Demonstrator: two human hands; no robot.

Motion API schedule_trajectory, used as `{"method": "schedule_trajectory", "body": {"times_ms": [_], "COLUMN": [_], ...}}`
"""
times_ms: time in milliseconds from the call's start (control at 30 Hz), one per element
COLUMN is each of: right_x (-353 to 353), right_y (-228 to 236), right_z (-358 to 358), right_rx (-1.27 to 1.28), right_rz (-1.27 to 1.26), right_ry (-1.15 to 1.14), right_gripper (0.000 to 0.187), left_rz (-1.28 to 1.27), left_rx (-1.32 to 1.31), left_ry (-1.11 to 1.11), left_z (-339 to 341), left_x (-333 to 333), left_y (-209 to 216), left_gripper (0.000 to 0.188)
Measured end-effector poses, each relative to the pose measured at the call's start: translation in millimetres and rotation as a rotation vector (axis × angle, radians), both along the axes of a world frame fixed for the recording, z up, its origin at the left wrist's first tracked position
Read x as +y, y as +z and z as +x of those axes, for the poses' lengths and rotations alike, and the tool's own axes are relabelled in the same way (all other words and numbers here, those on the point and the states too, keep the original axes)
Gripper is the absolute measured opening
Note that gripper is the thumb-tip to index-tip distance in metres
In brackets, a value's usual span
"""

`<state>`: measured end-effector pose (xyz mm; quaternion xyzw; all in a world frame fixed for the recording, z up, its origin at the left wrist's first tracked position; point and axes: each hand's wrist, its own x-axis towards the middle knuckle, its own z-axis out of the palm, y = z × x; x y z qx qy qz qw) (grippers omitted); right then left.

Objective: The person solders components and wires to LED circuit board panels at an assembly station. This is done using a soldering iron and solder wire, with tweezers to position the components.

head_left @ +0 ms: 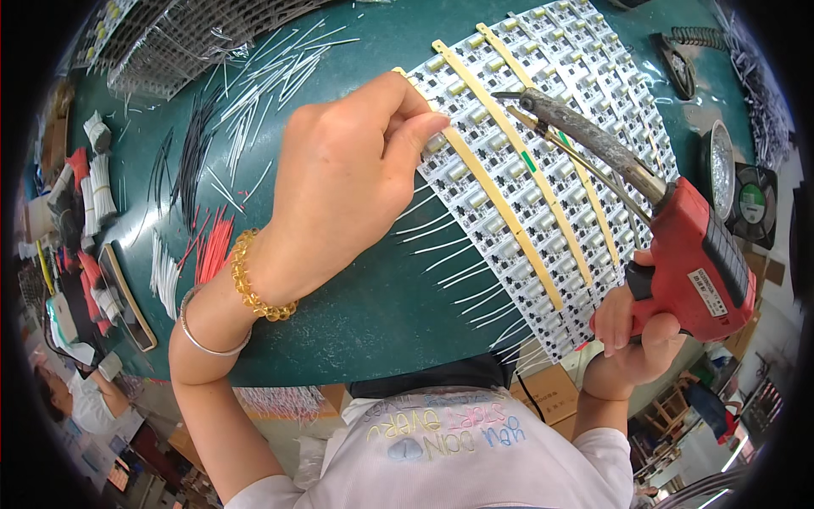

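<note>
A panel of small white circuit boards (543, 161) lies on the green table (373, 297), crossed by three yellow strips (500, 212). Short white wires stick out from its left edge. My left hand (348, 178) pinches something small at that edge, thumb and forefinger pressed together; what is between them is hidden. My right hand (632, 335) grips the handle of a red soldering gun (695, 254). Its dark, crusted barrel (585, 131) reaches up and left over the panel, with the tip just above the boards near the middle strip.
Loose white wires (271, 76), black wires (191, 157) and red wires (212, 246) lie left of the panel. Bundles of wire sit at the far left edge. A round tin (721, 170), a small fan (750, 204) and a coiled iron stand (678, 59) are at the right.
</note>
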<state>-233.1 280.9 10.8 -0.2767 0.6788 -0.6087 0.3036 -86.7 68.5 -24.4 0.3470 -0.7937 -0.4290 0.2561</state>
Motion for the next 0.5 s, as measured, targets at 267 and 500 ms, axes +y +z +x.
{"method": "schedule_trajectory", "body": {"times_ms": [267,500], "right_x": [-2.7,-5.6], "right_y": [-2.5,0.8], "right_z": [13.8,9.8], "right_rx": [0.061,0.003], "right_rz": [0.083,0.093], "right_ry": [-0.055,-0.054], "right_gripper": [0.08,0.078], "left_rz": [-0.097,-0.021], "left_rx": [-0.107,-0.188], "left_ry": [-0.039,-0.054], "left_z": [0.8,2.1], "left_x": [-0.6,-3.6], "left_y": [-4.5,-0.2], "left_gripper": [0.016,0.018]}}
